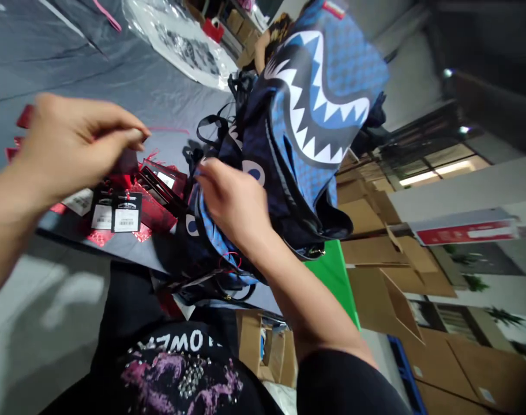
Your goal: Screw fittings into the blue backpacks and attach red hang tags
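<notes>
A blue and black backpack [315, 109] with a white shark-teeth print stands on the grey table [72, 63]. My right hand [232, 199] rests against its lower front, fingers curled on the fabric. My left hand [72, 141] hovers above a pile of red and black hang tags [128, 204], thumb and fingers pinched together; a thin red string [168, 130] trails from near the fingertips, though I cannot make out whether it is held. The tags carry white barcode labels.
A clear plastic bag [180, 43] lies at the table's far side. Cardboard boxes [384, 276] are stacked to the right, with more below the table edge [263, 346]. A green panel [332, 274] sits behind the backpack. Another person's arm [260, 49] shows at the back.
</notes>
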